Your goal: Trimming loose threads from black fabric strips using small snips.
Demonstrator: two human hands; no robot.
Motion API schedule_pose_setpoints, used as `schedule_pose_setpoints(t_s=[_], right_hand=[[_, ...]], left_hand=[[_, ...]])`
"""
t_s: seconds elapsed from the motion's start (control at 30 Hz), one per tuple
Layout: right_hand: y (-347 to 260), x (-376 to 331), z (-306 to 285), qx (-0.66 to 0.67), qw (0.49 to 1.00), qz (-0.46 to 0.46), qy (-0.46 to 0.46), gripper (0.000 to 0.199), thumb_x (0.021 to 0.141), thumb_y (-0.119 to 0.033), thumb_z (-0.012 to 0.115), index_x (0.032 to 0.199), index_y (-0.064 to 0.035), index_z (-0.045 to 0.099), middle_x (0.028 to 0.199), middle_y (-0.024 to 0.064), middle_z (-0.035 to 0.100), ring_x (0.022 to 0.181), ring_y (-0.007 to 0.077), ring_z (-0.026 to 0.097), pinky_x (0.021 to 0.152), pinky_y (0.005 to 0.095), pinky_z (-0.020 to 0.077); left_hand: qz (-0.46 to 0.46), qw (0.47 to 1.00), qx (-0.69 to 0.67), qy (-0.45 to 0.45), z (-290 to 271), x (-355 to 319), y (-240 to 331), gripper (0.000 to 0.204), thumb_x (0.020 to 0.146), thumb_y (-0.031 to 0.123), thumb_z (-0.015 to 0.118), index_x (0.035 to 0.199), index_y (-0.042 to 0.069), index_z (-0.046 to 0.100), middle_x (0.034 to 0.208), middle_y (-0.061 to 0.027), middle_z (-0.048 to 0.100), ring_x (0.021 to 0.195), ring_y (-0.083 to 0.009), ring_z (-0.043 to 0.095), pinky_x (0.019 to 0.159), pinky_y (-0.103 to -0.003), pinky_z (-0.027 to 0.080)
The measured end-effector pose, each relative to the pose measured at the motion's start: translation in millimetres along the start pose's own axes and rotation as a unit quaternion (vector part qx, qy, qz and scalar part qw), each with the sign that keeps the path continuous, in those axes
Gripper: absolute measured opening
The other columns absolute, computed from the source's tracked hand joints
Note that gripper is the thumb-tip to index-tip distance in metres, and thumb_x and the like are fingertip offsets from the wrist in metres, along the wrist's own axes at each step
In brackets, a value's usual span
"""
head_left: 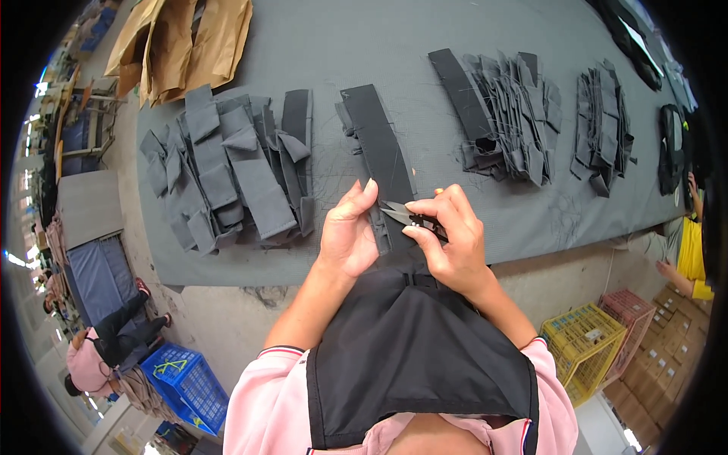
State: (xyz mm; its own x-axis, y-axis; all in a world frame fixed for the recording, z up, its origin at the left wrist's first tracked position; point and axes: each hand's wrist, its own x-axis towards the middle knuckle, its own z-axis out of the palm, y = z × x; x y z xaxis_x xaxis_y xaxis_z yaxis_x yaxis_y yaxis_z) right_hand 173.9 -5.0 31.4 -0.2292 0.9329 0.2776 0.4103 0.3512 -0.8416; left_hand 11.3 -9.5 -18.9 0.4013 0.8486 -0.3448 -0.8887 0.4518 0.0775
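In front of me a long dark grey fabric strip [381, 144] lies on the table, its near end by my apron. My right hand [459, 243] is closed around small thread snips [426, 222] with black handles. Their pointed metal blades lie over the strip, aimed left toward my other hand. Along the strip's left edge is my left hand [350, 231], palm turned inward and thumb stretched out; some of its fingers are hidden. Loose threads lie about the strip.
Piles of grey fabric strips lie left [227, 163] and right [516, 114] on the grey-covered table [334, 45]. A brown paper bag [182, 45] sits far left. Blue [189, 387] and yellow [584, 349] crates stand below. People are at both sides, one in yellow [691, 250].
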Motion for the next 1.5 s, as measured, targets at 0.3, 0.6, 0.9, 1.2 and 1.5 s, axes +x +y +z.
schedule_pose_setpoints(t_s=[0.3,0.6,0.9,1.2,1.5], right_hand=[[10,-11,2,-0.028,0.999,-0.020,0.037,0.021,0.067,-0.002,0.069,0.086,-0.0032,0.061,0.068,0.0057,0.047,0.049,0.0174,0.048,0.045,0.0286,0.0401],[-2,-29,-6,-0.066,0.997,-0.043,0.006,0.027,0.062,-0.005,0.071,0.087,-0.0044,0.062,0.069,0.0048,0.051,0.052,0.0186,0.049,0.046,0.0290,0.0400],[2,-31,-1,-0.147,0.983,-0.111,-0.014,0.029,0.061,-0.006,0.071,0.088,-0.0040,0.062,0.068,0.0028,0.051,0.051,0.0170,0.048,0.046,0.0277,0.0383],[4,-17,-11,-0.022,0.997,0.043,0.066,0.024,0.067,-0.001,0.069,0.089,-0.0034,0.060,0.077,0.0076,0.051,0.057,0.0173,0.052,0.048,0.0264,0.0439],[11,-13,-13,-0.023,0.999,0.016,0.031,0.024,0.069,-0.003,0.068,0.091,-0.0039,0.059,0.076,0.0065,0.050,0.054,0.0166,0.051,0.047,0.0283,0.0419]], left_hand=[[0.006,0.999,-0.023,0.030,10,2,4,0.040,0.094,0.024,0.038,0.126,-0.002,0.040,0.128,-0.0170,0.045,0.113,-0.0298,0.049,0.094,-0.046,0.041],[0.009,0.996,-0.086,0.014,10,6,10,0.040,0.094,0.025,0.038,0.124,-0.001,0.041,0.128,-0.0159,0.046,0.115,-0.0281,0.048,0.097,-0.046,0.039],[0.033,0.997,-0.051,0.044,6,5,6,0.039,0.095,0.025,0.037,0.124,-0.001,0.042,0.125,-0.0155,0.048,0.113,-0.0273,0.050,0.095,-0.044,0.041],[0.029,0.998,0.035,0.044,24,-3,4,0.035,0.095,0.022,0.038,0.122,0.001,0.043,0.127,-0.0151,0.046,0.107,-0.0235,0.053,0.091,-0.039,0.045],[0.041,0.992,0.123,0.003,24,-6,3,0.038,0.095,0.023,0.037,0.119,-0.005,0.043,0.126,-0.0194,0.047,0.105,-0.0238,0.054,0.089,-0.037,0.047]])
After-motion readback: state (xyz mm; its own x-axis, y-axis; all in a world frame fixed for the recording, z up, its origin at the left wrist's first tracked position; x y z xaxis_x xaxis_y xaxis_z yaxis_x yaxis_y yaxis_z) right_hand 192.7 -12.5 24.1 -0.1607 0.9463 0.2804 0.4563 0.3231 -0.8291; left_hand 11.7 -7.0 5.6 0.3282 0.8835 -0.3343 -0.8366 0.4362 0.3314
